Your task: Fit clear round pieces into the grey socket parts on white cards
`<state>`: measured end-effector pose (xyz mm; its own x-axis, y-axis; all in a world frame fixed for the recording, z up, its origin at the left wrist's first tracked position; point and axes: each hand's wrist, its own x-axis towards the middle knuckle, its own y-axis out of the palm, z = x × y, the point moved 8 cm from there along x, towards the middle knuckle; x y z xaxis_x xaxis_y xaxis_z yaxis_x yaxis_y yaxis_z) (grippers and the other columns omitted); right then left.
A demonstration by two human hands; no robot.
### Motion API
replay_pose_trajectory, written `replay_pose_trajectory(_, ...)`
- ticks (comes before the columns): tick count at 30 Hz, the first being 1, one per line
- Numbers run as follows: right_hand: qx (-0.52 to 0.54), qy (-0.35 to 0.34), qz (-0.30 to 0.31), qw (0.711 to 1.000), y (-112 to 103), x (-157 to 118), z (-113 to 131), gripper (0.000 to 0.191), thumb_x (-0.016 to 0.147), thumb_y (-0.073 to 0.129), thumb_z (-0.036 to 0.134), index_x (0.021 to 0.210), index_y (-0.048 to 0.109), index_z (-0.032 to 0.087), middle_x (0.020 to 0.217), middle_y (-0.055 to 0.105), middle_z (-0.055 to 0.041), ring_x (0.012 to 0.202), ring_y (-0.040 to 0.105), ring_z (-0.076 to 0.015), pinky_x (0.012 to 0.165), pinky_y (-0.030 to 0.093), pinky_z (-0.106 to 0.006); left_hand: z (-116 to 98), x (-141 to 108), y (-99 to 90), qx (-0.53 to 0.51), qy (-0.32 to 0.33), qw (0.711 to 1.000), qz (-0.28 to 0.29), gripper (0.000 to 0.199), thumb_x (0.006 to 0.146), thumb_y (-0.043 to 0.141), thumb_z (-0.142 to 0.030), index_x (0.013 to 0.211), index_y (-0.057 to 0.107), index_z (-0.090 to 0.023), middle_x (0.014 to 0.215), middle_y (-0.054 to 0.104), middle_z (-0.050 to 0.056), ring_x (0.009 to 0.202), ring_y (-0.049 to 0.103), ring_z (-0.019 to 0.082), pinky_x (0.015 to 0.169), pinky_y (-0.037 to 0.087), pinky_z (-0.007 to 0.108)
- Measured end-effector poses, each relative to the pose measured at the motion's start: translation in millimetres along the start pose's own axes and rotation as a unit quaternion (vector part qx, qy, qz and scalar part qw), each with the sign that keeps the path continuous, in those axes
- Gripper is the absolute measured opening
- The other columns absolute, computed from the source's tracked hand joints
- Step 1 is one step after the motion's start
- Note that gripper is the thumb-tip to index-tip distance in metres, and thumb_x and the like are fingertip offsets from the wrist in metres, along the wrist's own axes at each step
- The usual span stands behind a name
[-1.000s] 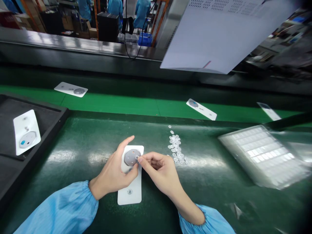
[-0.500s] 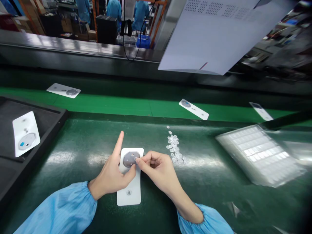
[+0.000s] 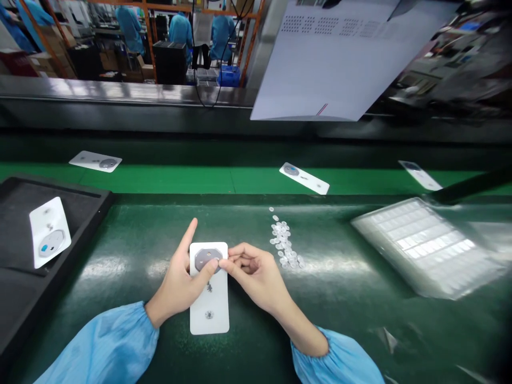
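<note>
A white card (image 3: pixel 218 309) with a grey disc (image 3: pixel 204 257) near its top end lies on the dark green table, between my hands. My left hand (image 3: pixel 182 280) rests at the card's left edge, index finger stretched out and thumb lying across the disc. At the disc's right side, my right hand (image 3: pixel 256 272) is closed in a pinch, its thumb tip meeting my left thumb. Whatever those fingertips hold is hidden. Several small clear round pieces (image 3: pixel 283 240) are scattered to the right of the card.
A black tray (image 3: pixel 86 213) at left bears another white card (image 3: pixel 48 218). Similar cards (image 3: pixel 306 178) lie on the bright green strip behind. A clear-wrapped tray (image 3: pixel 424 240) sits at right. A white panel (image 3: pixel 316 69) hangs above. People in blue (image 3: pixel 181 29) are in the background.
My left thumb has moved up and right over the disc, covering the spot where my right fingertips held a small clear piece. The view has shifted slightly.
</note>
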<state>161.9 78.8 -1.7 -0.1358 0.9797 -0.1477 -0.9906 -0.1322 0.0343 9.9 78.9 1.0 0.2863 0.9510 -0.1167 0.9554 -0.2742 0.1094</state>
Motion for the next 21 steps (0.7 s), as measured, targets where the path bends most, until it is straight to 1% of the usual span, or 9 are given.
replay_pose_trajectory(2,0.028,0.002,0.033,0.999,4,0,0,0.042,0.081,0.079,0.051,0.094,0.069,0.013,0.070,0.065,-0.0033,0.056,0.053,-0.0095,0.051,0.042,-0.021,2,3,-3.0,-0.047,-0.030,0.998,-0.014,0.104,0.089,0.074,-0.040,0.162,0.001,-0.027,0.076,0.065,-0.002,0.058,0.060,0.012,0.053,0.050,0.020)
replay_pose_trajectory(4,0.051,0.001,0.051,0.997,7,0,0,0.042,0.083,0.078,0.050,0.105,0.071,0.014,0.076,0.067,-0.0044,0.056,0.053,-0.0086,0.052,0.044,-0.021,2,5,-5.6,-0.076,-0.041,0.996,-0.023,0.107,0.087,0.077,-0.041,0.162,0.002,-0.025,0.077,0.066,-0.001,0.058,0.062,0.014,0.054,0.053,0.021)
replay_pose_trajectory(8,0.054,-0.011,0.039,0.998,8,0,-3,0.045,0.083,0.079,0.048,0.114,0.071,0.016,0.087,0.068,-0.0064,0.061,0.056,-0.0097,0.053,0.048,-0.021,2,6,-7.3,-0.103,-0.041,0.994,-0.021,0.106,0.086,0.077,-0.038,0.162,0.005,-0.025,0.073,0.066,-0.002,0.054,0.060,0.012,0.051,0.051,0.018)
replay_pose_trajectory(11,0.022,-0.005,0.039,0.999,7,0,-7,0.049,0.083,0.078,0.052,0.114,0.070,0.015,0.081,0.066,-0.0053,0.062,0.055,-0.0112,0.053,0.046,-0.022,1,8,-8.4,-0.111,-0.032,0.993,-0.034,0.104,0.084,0.080,-0.036,0.161,0.011,-0.024,0.072,0.065,-0.003,0.056,0.061,0.011,0.052,0.050,0.017)
replay_pose_trajectory(13,-0.014,0.001,0.049,0.999,7,-1,-8,0.049,0.083,0.076,0.056,0.110,0.070,0.015,0.074,0.062,-0.0032,0.062,0.052,-0.0116,0.053,0.043,-0.022,-2,9,-9.7,-0.122,-0.017,0.991,-0.053,0.105,0.080,0.084,-0.035,0.160,0.017,-0.021,0.076,0.067,-0.001,0.061,0.063,0.012,0.056,0.050,0.017)
replay_pose_trajectory(15,-0.057,0.020,0.094,0.994,12,-6,-11,0.046,0.084,0.074,0.059,0.096,0.070,0.014,0.069,0.058,-0.0018,0.060,0.049,-0.0113,0.053,0.040,-0.022,-5,10,-9.1,-0.147,-0.002,0.987,-0.062,0.105,0.077,0.086,-0.036,0.158,0.022,-0.017,0.083,0.071,0.004,0.069,0.067,0.014,0.061,0.052,0.019)
replay_pose_trajectory(17,-0.098,0.050,0.173,0.979,22,-14,-17,0.045,0.086,0.072,0.059,0.082,0.066,0.014,0.066,0.055,-0.0009,0.059,0.047,-0.0106,0.053,0.038,-0.022,-6,12,-8.0,-0.178,0.004,0.982,-0.065,0.103,0.076,0.088,-0.038,0.156,0.026,-0.014,0.090,0.073,0.009,0.075,0.069,0.018,0.065,0.053,0.022)
replay_pose_trajectory(19,-0.114,0.085,0.238,0.961,32,-22,-24,0.047,0.088,0.070,0.059,0.078,0.064,0.014,0.065,0.054,-0.0004,0.056,0.046,-0.0097,0.051,0.038,-0.021,-5,16,-10.0,-0.204,0.007,0.976,-0.074,0.102,0.073,0.089,-0.039,0.153,0.032,-0.014,0.092,0.074,0.012,0.078,0.070,0.019,0.067,0.054,0.023)
replay_pose_trajectory(21,-0.103,0.106,0.256,0.955,38,-24,-27,0.049,0.087,0.070,0.062,0.080,0.064,0.014,0.066,0.057,-0.0016,0.052,0.045,-0.0090,0.048,0.038,-0.021,-1,20,-16.9,-0.220,0.008,0.971,-0.088,0.105,0.069,0.092,-0.040,0.152,0.033,-0.014,0.095,0.074,0.013,0.082,0.071,0.021,0.071,0.054,0.025)
